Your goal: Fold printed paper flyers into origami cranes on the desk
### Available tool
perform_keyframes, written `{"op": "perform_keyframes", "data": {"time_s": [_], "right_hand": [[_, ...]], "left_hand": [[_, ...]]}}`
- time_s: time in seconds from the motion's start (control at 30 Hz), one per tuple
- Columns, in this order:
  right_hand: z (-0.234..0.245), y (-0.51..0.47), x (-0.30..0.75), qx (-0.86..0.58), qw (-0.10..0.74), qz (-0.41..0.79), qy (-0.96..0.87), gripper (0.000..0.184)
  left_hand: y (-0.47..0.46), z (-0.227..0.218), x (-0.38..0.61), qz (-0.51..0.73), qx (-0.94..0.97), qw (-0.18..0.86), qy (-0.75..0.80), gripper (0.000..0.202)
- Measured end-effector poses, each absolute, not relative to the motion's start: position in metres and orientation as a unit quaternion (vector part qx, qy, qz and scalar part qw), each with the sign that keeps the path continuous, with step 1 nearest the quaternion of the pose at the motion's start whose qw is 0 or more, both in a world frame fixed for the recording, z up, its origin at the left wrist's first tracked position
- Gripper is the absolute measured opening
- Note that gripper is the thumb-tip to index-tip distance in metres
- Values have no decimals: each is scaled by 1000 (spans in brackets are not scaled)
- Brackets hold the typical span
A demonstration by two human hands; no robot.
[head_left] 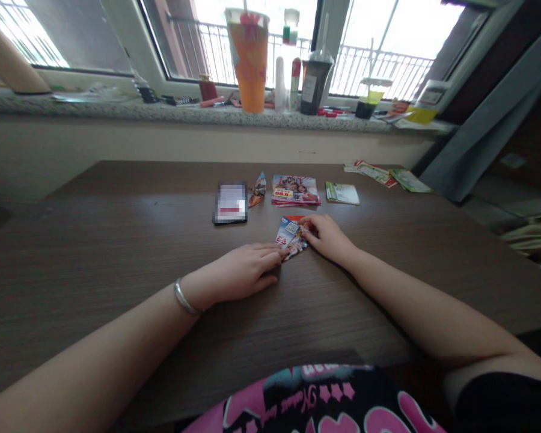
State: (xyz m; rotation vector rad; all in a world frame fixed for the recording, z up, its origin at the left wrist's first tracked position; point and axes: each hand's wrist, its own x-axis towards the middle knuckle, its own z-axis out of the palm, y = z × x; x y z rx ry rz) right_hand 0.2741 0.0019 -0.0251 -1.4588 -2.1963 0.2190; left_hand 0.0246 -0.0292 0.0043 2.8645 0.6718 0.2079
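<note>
A printed paper leaflet (290,232), blue, white and red with a QR code, lies partly folded on the table before me. Stretched out flat, the fingers of my left hand (246,270) rest their tips on its lower left edge. At its right edge, my right hand (329,239) pinches the paper between thumb and fingers. Just beyond lie a stack of colourful flyers (296,189), a small folded paper piece (258,191) and a dark-edged device with a blurred screen (231,203). A silver bangle (184,297) circles my left wrist.
A small pile of green-white papers (342,193) lies right of the flyers. More loose papers (379,174) sit at the table's far right corner. On the windowsill (112,111) stand a tall orange cup (249,66), a dark drink cup (313,84) and several bottles.
</note>
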Motion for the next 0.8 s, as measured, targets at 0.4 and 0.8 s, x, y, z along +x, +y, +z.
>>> {"op": "perform_keyframes", "data": {"time_s": [0.4,0.8], "right_hand": [[-30,10,275,-531,309,122,-780,15],[-26,-15,261,-499,295,55,-813,47]], "left_hand": [[-29,4,20,65,971,91,211,47],[-42,-8,35,69,957,3,281,48]]}}
